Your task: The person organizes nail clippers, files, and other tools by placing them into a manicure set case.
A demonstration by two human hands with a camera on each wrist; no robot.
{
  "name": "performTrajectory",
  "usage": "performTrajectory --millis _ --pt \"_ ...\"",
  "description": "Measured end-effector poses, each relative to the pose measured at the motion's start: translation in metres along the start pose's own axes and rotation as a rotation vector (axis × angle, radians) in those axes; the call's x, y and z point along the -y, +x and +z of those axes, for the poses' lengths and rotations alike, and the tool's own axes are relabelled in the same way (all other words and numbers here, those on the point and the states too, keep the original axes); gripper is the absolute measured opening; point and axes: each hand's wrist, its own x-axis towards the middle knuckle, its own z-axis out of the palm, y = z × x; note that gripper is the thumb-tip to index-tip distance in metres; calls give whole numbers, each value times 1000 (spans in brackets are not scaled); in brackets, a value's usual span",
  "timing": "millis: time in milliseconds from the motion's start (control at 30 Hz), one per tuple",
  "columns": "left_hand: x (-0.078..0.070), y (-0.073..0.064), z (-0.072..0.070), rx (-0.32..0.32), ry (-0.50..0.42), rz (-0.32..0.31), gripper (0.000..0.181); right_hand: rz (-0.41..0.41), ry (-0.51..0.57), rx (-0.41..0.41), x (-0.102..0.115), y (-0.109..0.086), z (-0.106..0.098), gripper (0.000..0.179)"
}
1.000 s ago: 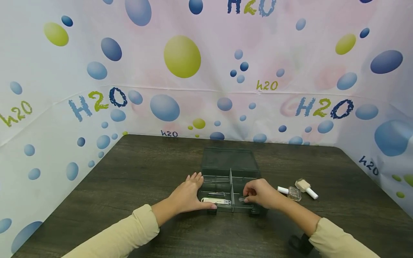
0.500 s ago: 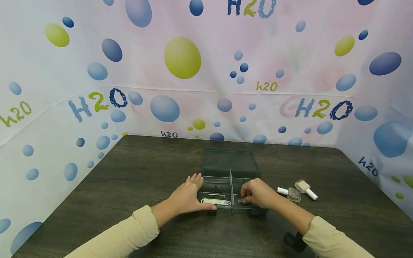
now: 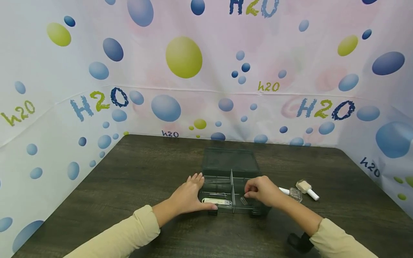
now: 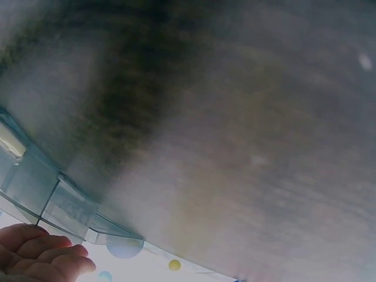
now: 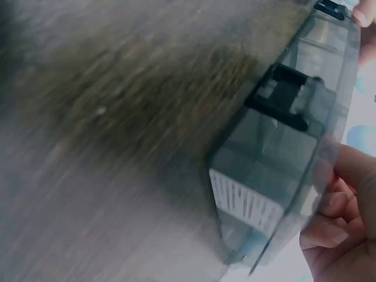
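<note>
A dark see-through organizer box [image 3: 230, 161] lies with its lid folded back on the table. My left hand [image 3: 187, 195] rests along the box's left side, fingers extended and thumb at the front edge. Over the right compartments is my right hand [image 3: 262, 191], its fingers bent with nothing visible between them. Just below its fingertips, a small clear oblong piece [image 3: 243, 201] lies slanted in the front right compartment. The front left one holds a nail clipper [image 3: 217, 201] and thin metal tools [image 3: 217, 194]. A long clear strip [image 3: 217, 181] lies in the back left.
Two nail polish bottles with white caps lie right of the box: a clear one [image 3: 295, 194], partly behind my right wrist, and a beige one [image 3: 304, 186]. Dark latches [image 3: 212, 212] stick out at the box's front. A printed curtain [image 3: 277, 64] hangs behind the table.
My right fingers have let go of the small clear piece, now lying in the front right compartment. The right hand has drawn slightly up and right. My left hand stays put.
</note>
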Motion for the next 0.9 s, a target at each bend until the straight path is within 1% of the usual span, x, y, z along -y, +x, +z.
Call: performTrajectory --millis 133,267,333,400,433,600,767,900 --pt "0 0 0 2 -2 -5 99 8 22 -104 -3 -10 -5 5" --pt "0 1 0 4 2 -8 99 -25 0 -267 -7 -22 -3 2" --pt "0 0 0 4 6 -8 98 -27 -20 -348 -9 -29 -1 4" --pt "0 0 0 5 6 -8 98 -16 -34 -415 -12 -36 1 8" --pt "0 0 1 5 5 -7 98 2 -42 -437 -13 -39 2 10" --pt "1 0 1 5 -1 -8 98 81 -66 -515 -19 -55 3 14" --pt "0 0 1 8 -5 -13 99 135 -91 -586 -27 -71 3 17" --pt "-1 -1 0 9 -10 -18 99 206 -117 -601 -33 -81 2 15"
